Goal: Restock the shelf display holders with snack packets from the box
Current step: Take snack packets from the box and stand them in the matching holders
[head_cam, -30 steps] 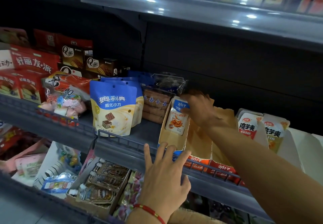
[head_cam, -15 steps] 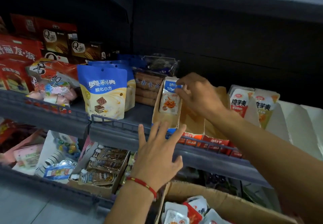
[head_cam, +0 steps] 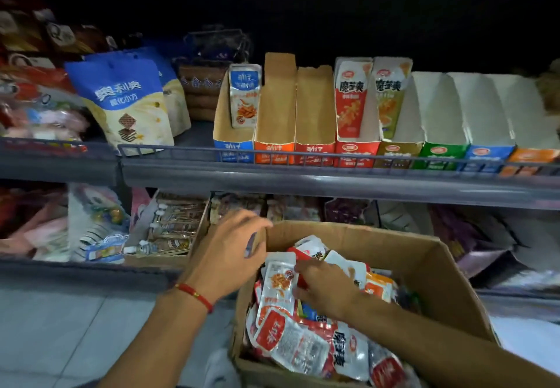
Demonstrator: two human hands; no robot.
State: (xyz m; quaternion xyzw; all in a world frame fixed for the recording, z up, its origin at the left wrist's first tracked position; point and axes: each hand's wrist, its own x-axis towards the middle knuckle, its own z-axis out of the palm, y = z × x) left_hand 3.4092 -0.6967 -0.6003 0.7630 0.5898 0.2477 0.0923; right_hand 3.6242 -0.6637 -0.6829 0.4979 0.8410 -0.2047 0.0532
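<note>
Nearest the viewer, an open cardboard box holds a loose heap of snack packets. The right hand reaches into the heap, its fingers curled against a white packet; whether they actually grip it cannot be told. The left hand, with a red bracelet at the wrist, rests on the box's left wall, fingers bent over the rim. Beyond, a lower shelf carries mixed goods. Above it, the upper shelf bears a row of holders behind a wire rail: the leftmost holds one blue packet, two brown ones stand bare, the next two hold red and yellow packets. A blue pouch stands further left.
</note>
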